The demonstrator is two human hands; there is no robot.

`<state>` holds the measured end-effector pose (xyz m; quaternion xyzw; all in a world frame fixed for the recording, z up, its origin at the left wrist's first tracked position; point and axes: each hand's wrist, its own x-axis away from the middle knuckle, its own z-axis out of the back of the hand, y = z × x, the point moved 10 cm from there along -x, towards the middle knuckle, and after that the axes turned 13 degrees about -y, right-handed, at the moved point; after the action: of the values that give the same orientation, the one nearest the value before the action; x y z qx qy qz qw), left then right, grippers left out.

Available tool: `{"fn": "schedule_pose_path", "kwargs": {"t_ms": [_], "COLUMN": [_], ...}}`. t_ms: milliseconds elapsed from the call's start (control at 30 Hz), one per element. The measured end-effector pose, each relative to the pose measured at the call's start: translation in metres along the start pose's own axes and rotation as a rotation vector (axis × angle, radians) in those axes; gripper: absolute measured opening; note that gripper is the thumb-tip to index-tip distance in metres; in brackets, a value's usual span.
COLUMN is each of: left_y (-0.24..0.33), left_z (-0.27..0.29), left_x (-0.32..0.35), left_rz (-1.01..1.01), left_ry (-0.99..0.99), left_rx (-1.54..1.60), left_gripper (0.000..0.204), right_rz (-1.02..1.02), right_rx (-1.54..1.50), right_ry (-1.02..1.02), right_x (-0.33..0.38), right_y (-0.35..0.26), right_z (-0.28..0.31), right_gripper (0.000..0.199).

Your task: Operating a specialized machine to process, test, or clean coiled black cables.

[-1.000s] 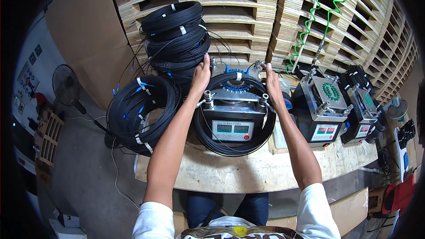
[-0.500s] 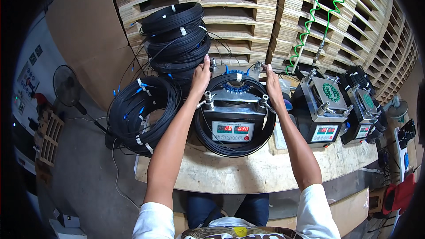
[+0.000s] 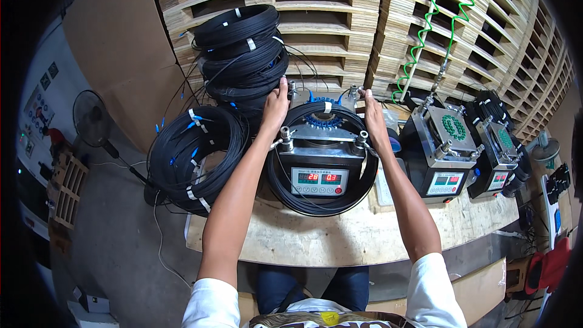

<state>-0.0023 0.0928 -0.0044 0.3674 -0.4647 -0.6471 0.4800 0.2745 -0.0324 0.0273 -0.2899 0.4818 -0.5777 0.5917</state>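
A black bench machine [image 3: 319,160] with a metal top and a lit red display stands before me. A black cable coil [image 3: 316,209] with a white tie hangs around its front and over its top. Blue connectors [image 3: 323,123] form a ring on the top plate. My left hand [image 3: 276,107] is closed beside the far left clamp post [image 3: 292,89]; its fingers are mostly hidden. My right hand [image 3: 375,116] is at the far right corner, its fingers closed at a small metal clamp lever [image 3: 362,92]. Two near clamp posts [image 3: 286,138] stand between my forearms.
More black cable coils [image 3: 240,54] are stacked at the back left, with another bundle [image 3: 197,164] nearer. Two similar machines [image 3: 440,146] with green connectors stand at right. Wooden pallets [image 3: 328,18] rise behind the table [image 3: 303,243]. Green coiled hoses [image 3: 419,48] hang there. A fan [image 3: 91,118] stands left.
Both hands stay almost where they were. The display digits on the machine before me differ, and part of the display on the machine to its right looks dimmer. The green hose's end has shifted slightly.
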Motion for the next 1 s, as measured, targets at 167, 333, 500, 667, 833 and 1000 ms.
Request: {"fn": "schedule_pose_path", "kwargs": {"t_ms": [167, 333, 500, 667, 833, 1000], "left_y": [0.006, 0.011, 0.013, 0.023, 0.024, 0.018], "left_z": [-0.003, -0.002, 0.004, -0.012, -0.003, 0.004], "left_x": [0.002, 0.001, 0.009, 0.012, 0.021, 0.019], "left_rz": [-0.039, -0.093, -0.058, -0.062, -0.043, -0.027], "left_ry": [0.023, 0.070, 0.090, 0.044, 0.072, 0.072], "left_rx": [-0.019, -0.016, -0.039, 0.003, 0.007, 0.004], "left_gripper": [0.086, 0.083, 0.082, 0.080, 0.078, 0.077], "right_rz": [0.070, -0.174, -0.380, -0.427, -0.313, -0.222], "right_rx": [-0.031, -0.257, -0.387, -0.282, -0.599, -0.971], "right_ry": [0.036, -0.071, -0.254, -0.136, -0.206, -0.163], "right_x": [-0.003, -0.022, -0.057, -0.111, -0.123, -0.103], "right_y": [0.001, 0.044, 0.076, 0.133, 0.130, 0.108], "right_z": [0.002, 0.007, 0.005, 0.031, 0.006, -0.013], "right_gripper": [0.066, 0.088, 0.094, 0.065, 0.032, 0.024]}}
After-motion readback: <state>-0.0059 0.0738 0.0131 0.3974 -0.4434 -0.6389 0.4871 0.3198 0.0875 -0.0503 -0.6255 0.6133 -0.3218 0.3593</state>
